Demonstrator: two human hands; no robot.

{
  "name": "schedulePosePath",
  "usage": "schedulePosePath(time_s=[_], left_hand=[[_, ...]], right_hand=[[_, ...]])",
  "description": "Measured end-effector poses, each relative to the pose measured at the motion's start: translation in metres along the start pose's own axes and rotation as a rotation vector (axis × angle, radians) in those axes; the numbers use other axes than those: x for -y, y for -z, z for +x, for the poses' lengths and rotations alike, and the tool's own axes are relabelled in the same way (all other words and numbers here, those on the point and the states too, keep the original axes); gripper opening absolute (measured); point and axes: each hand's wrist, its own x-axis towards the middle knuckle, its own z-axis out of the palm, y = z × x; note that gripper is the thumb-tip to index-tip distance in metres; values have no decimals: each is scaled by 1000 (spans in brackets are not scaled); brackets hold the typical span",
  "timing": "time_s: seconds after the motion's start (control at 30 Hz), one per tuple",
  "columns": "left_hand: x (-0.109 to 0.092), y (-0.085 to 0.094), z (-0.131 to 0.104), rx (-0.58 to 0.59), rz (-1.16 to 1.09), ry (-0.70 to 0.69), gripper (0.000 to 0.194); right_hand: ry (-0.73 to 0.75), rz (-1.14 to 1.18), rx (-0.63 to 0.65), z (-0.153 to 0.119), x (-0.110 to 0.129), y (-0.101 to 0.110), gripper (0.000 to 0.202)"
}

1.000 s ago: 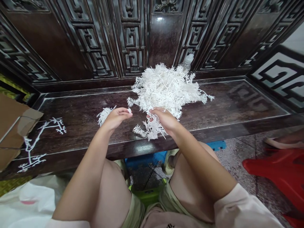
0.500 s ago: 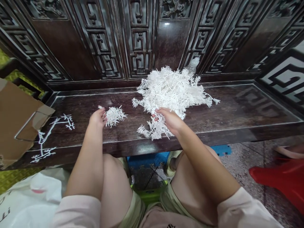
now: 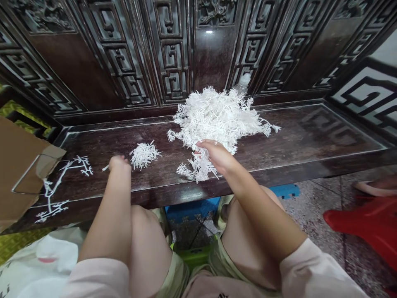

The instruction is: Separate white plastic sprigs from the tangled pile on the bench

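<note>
A large heap of white branched plastic pieces point(image 3: 217, 116) lies on the dark wooden bench point(image 3: 294, 145). At its front edge my right hand point(image 3: 215, 153) is closed on a white branched piece point(image 3: 200, 165), its fingers partly sunk among the strands. My left hand point(image 3: 120, 164) is closed just left of a small clump of white pieces point(image 3: 144, 155). A thin white tip point(image 3: 106, 168) sticks out on the left side of that hand, so it grips a small white piece. The left fingertips are mostly hidden behind the hand.
At the far left, a cardboard piece point(image 3: 23, 169) with a bent wire lies beside joined white branches point(image 3: 62, 178). A clear bottle point(image 3: 243, 82) stands behind the heap, against the carved backrest point(image 3: 214, 58). A white bag point(image 3: 40, 265) sits at lower left, a red stool point(image 3: 366, 227) at right.
My left hand has moved left, away from the small clump, and its fingers have turned out of sight. My right hand remains at the front of the heap. The view has shifted slightly.
</note>
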Motion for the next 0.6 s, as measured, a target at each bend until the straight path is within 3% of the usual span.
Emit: schedulePosePath(time_s=[0.1, 0.13, 0.17, 0.23, 0.3, 0.4, 0.5, 0.6], left_hand=[[-18, -39, -25, -2, -103, -43, 31], [-23, -53, -38, 86, -182, -129, 29], [-26, -67, -54, 254, -204, -235, 29], [-30, -92, -84, 514, -179, -326, 30], [-29, -109, -106, 610, -222, -367, 31], [-27, -117, -119, 602, -278, -446, 31], [-27, -109, -117, 543, -269, -487, 31], [-31, -98, -115, 556, -196, -500, 30]], right_hand=[[0, 34, -4, 0, -2, -1, 14], [-5, 62, 5, 0, -1, -2, 14], [-7, 87, 20, -1, -1, -2, 15], [19, 114, 49, -2, 0, -3, 15], [84, 116, 55, -3, 1, -3, 14], [142, 118, 55, -3, 2, -1, 16], [106, 148, 69, -3, 4, -1, 19], [81, 156, 50, -5, 6, -2, 18]])
